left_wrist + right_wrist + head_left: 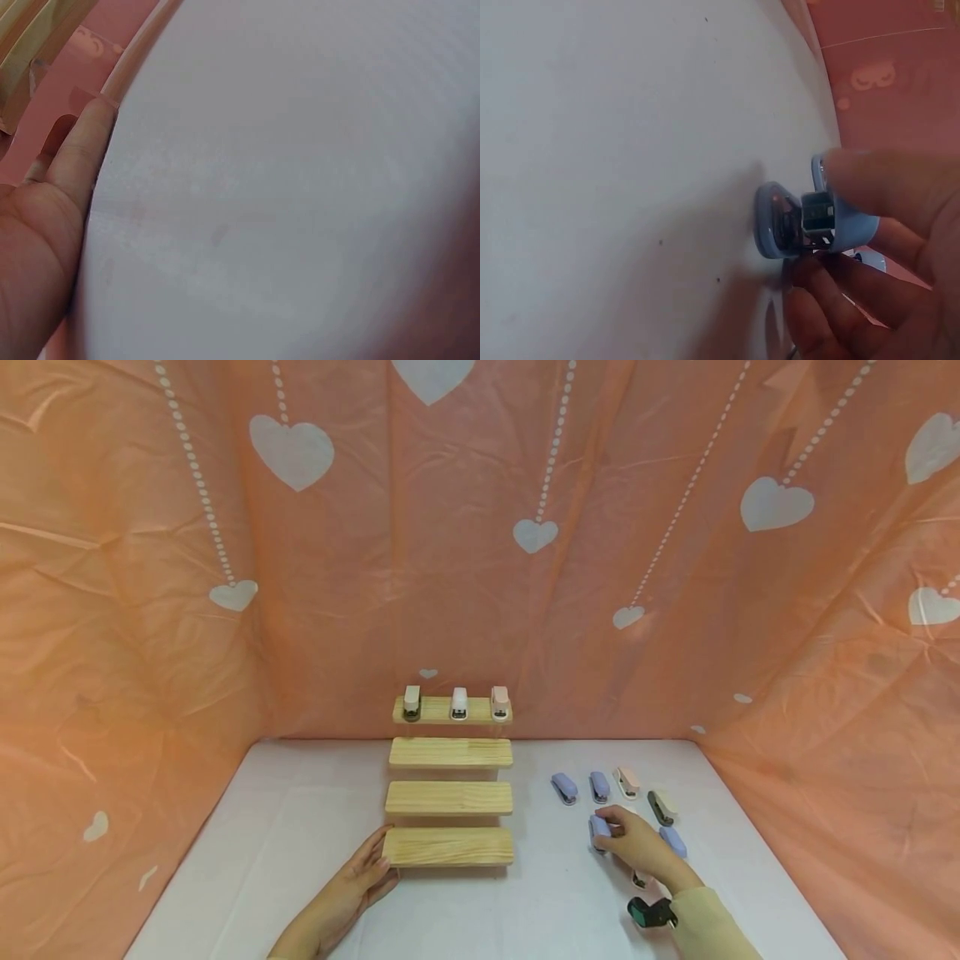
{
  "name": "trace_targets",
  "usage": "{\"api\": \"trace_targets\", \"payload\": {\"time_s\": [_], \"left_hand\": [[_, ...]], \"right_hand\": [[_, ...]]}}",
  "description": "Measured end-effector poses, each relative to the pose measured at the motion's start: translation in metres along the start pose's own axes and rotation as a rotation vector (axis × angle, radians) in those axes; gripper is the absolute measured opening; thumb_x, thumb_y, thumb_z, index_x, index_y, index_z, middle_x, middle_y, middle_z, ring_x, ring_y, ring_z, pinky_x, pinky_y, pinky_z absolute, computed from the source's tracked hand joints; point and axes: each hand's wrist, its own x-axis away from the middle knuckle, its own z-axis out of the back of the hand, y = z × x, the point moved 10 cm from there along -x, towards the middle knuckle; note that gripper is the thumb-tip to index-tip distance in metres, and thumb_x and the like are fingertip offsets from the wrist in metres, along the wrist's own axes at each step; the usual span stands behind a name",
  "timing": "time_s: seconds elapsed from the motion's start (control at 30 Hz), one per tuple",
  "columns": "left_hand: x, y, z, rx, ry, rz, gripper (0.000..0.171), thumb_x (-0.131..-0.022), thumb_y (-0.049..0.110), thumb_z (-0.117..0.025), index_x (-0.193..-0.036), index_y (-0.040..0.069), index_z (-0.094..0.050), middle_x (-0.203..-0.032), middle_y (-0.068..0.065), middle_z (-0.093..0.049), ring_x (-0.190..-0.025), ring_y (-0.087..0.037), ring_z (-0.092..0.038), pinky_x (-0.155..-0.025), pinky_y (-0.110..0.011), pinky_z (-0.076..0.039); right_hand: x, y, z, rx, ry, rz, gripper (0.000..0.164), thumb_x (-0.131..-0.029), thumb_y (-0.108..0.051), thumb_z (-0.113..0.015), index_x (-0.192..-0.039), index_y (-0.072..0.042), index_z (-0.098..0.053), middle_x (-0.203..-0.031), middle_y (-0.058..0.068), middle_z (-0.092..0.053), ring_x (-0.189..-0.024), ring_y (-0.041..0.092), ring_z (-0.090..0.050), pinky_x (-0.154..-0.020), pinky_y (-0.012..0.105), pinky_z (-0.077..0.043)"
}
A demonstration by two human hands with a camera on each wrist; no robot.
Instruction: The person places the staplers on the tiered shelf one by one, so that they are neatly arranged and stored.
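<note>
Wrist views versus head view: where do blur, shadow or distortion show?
Left wrist: tabletop hazy, lower-right corner a dark blur; right wrist: soft shadows beside the right hand and stapler, tabletop edge appearing bowed; head: fairly even light, wooden shelves reasonably sharp.

White table (555,910): rack (448,798), staplers (564,788)

From above the near side of the white table (300,827), the head view looks forward and down at middle range, sharing the left hand (352,881) and wooden rack (448,847) with the close left-wrist view across the tabletop, and the right hand (637,843) and its lilac stapler (597,828) with the close right-wrist view.
</note>
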Motion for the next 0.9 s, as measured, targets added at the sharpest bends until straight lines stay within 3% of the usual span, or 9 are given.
{"api": "trace_targets", "payload": {"time_s": [0.2, 0.33, 0.57, 0.83, 0.9], "left_hand": [[0.001, 0.0, 0.0, 0.002, -0.009, 0.001, 0.072, -0.102, 0.028, -0.048, -0.157, 0.018, -0.002, -0.156, -0.028, -0.004, -0.142, -0.039, -0.017, -0.11, -0.034, -0.036], [0.0, -0.001, 0.0, 0.01, -0.002, 0.006, 0.072, -0.102, 0.028, -0.049, -0.157, 0.019, -0.003, -0.156, -0.028, -0.004, -0.142, -0.039, -0.017, -0.11, -0.034, -0.036], [0.0, -0.001, 0.0, 0.007, 0.007, 0.014, 0.071, -0.102, 0.029, -0.048, -0.157, 0.02, -0.003, -0.156, -0.027, -0.004, -0.142, -0.039, -0.016, -0.11, -0.034, -0.035], [0.0, 0.0, 0.0, 0.012, -0.005, 0.009, 0.074, -0.102, 0.027, -0.049, -0.157, 0.019, -0.001, -0.156, -0.028, -0.003, -0.142, -0.04, -0.014, -0.11, -0.033, -0.035], [0.0, 0.0, 0.0, 0.012, -0.004, 0.011, 0.074, -0.102, 0.027, -0.049, -0.157, 0.019, -0.001, -0.156, -0.028, -0.003, -0.142, -0.04, -0.014, -0.11, -0.033, -0.035]], "right_hand": [[-0.003, 0.003, -0.003, -0.019, 0.017, -0.021, 0.046, -0.082, -0.027, -0.079, -0.121, -0.012, -0.061, -0.113, 0.009, -0.064, -0.104, 0.026, -0.061, -0.082, 0.043, -0.057], [-0.003, -0.006, -0.007, -0.052, 0.046, 0.01, 0.045, -0.082, -0.028, -0.079, -0.12, -0.011, -0.062, -0.112, 0.007, -0.065, -0.102, 0.026, -0.062, -0.079, 0.04, -0.058], [-0.004, -0.037, -0.008, -0.124, 0.112, 0.077, 0.046, -0.083, -0.027, -0.078, -0.123, -0.011, -0.06, -0.124, 0.008, -0.06, -0.106, 0.026, -0.062, -0.083, 0.039, -0.057], [-0.006, -0.082, -0.01, -0.255, 0.168, 0.176, 0.053, -0.082, -0.026, -0.079, -0.129, -0.012, -0.057, -0.118, 0.011, -0.061, -0.101, 0.023, -0.064, -0.082, 0.032, -0.057], [0.0, -0.104, -0.008, -0.296, 0.176, 0.21, 0.052, -0.084, -0.02, -0.077, -0.13, -0.008, -0.055, -0.119, 0.014, -0.059, -0.102, 0.026, -0.063, -0.082, 0.031, -0.057]]}}
